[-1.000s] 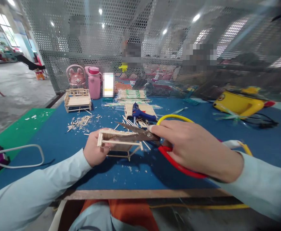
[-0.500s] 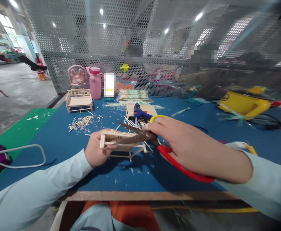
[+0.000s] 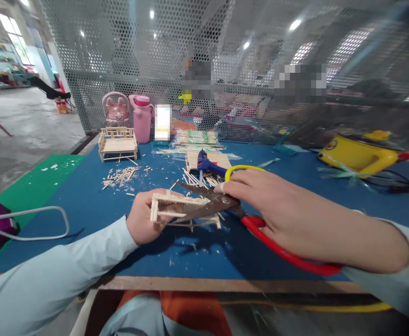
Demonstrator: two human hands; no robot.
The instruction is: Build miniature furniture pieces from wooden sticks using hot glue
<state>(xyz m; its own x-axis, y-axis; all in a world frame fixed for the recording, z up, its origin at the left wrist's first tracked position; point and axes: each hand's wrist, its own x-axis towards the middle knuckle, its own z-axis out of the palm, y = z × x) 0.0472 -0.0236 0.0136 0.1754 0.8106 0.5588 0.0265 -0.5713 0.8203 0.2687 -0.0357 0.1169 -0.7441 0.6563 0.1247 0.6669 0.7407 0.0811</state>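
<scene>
Head view: grips a small stick frame (image 3: 154, 209) by its left end in the left hand (image 3: 139, 226), with the fingers clamped around the end bars. Holds it above the near part of the blue surface (image 3: 190, 263), with the long open side turned toward the body, probably to leave the slim rails within reach of a blade and the hand at the far end from the handles. Grasps large scissors (image 3: 227, 201) in the right hand (image 3: 288, 214), with the fingers closed around the red and yellow handles and the blades spread apart. Points them leftward along the frame, with the lower blade across the open side, seemingly to follow the line of the bars. Cannot quite tell, given the blur and overlap, whether to call the blade touching a rail or just in front of it.

Just beyond the scissors, shows a blue glue gun (image 3: 211, 166) resting on a slatted stick panel (image 3: 192, 163), perhaps set there to stay near the right hand. Has loose sticks (image 3: 190, 178) in front of the panel and bundled sticks (image 3: 197, 136) behind it. Farther left, shows a pile of offcuts (image 3: 120, 177) in front of a miniature bench (image 3: 118, 147), likely out of the way of the hands. Near the mesh screen (image 3: 225, 105), includes a pink bottle (image 3: 142, 123) behind the bench and, well to the right, a yellow pot (image 3: 358, 154).
</scene>
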